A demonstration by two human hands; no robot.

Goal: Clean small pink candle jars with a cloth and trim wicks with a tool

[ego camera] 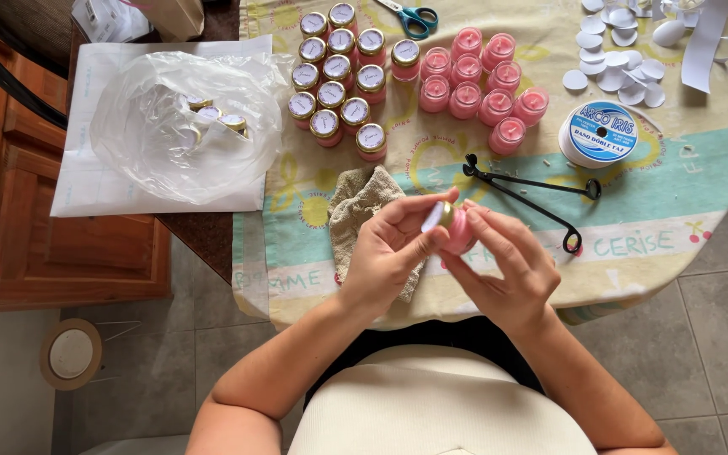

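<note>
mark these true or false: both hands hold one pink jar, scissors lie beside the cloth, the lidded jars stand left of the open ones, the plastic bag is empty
1. Both hands, left hand and right hand, hold one pink jar: true.
2. The scissors lie beside the cloth: false, they lie at the table's far edge.
3. The lidded jars stand left of the open jars: true.
4. The plastic bag is empty: false, it holds a few lids.

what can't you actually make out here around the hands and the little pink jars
- Pink jar in the head view: mostly wrapped by the left hand and right hand, so its body is hidden.
- Lids in the clear plastic bag: blurred by the crumpled film, so no count.
- Scissors: blades cut off by the top edge.
- Cloth: lower part behind the left hand.
</note>
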